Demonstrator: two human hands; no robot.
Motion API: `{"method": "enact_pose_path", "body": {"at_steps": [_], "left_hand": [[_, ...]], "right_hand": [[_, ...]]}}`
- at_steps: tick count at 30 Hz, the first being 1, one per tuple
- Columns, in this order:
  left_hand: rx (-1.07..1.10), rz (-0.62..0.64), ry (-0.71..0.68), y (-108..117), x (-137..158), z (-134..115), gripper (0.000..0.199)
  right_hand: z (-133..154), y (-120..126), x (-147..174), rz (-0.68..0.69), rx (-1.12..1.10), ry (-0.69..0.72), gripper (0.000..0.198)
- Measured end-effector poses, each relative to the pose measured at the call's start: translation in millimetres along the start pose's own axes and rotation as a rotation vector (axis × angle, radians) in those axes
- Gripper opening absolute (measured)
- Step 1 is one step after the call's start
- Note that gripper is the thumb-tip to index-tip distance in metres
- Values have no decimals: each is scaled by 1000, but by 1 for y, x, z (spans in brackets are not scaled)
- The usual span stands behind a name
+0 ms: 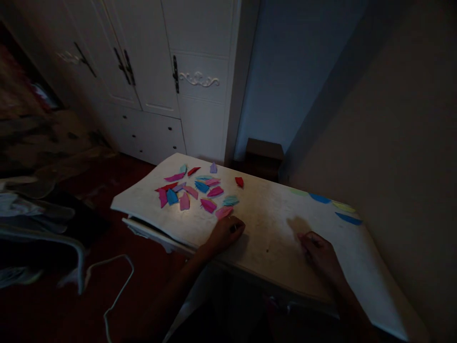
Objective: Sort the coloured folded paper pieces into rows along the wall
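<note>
My left hand (pixel 227 232) rests at the near side of the white table (pixel 264 209), its fingers curled in and nothing visible inside them. Just beyond its knuckles lies a pink folded paper piece (pixel 223 212); whether they touch I cannot tell. My right hand (pixel 319 250) hovers over the table farther right, thumb and fingertips drawn together, with no object showing between them. Several folded paper pieces in pink, red, purple and blue spread over the left part of the table, among them a magenta piece (pixel 208 205), a teal piece (pixel 230 200) and a red piece (pixel 239 182).
Blue (pixel 349 218) and yellow paper pieces (pixel 343 206) lie along the table's far right edge by the wall (pixel 392 143). Behind stand a white wardrobe (pixel 203 114) and a brown box-like piece (pixel 264 148). A drawer (pixel 153 232) sticks out at the table's left front.
</note>
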State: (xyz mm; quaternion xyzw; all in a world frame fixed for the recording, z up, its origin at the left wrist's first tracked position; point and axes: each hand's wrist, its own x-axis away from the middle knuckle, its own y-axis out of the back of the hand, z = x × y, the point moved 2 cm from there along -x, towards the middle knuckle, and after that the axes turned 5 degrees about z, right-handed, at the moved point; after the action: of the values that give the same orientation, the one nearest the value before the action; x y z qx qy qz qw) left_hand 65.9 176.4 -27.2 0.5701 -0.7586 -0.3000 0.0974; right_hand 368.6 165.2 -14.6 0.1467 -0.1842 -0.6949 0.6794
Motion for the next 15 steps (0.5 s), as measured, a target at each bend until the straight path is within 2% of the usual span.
{"method": "enact_pose_path", "body": {"at_steps": [4,8,13,15], "left_hand": [[143,-70,100,11,7,4,19],[250,-68,99,13,14,5,21],[437,-117,128,14,17,9,21],[511,-150,155,14,17,10,20]], "right_hand": [[41,-55,-44,121,8,153,38],[84,-118,-89,304,77,274,40],[142,-200,-124,428,305,613,16],[161,-233,-130,479,434,755,16]]}}
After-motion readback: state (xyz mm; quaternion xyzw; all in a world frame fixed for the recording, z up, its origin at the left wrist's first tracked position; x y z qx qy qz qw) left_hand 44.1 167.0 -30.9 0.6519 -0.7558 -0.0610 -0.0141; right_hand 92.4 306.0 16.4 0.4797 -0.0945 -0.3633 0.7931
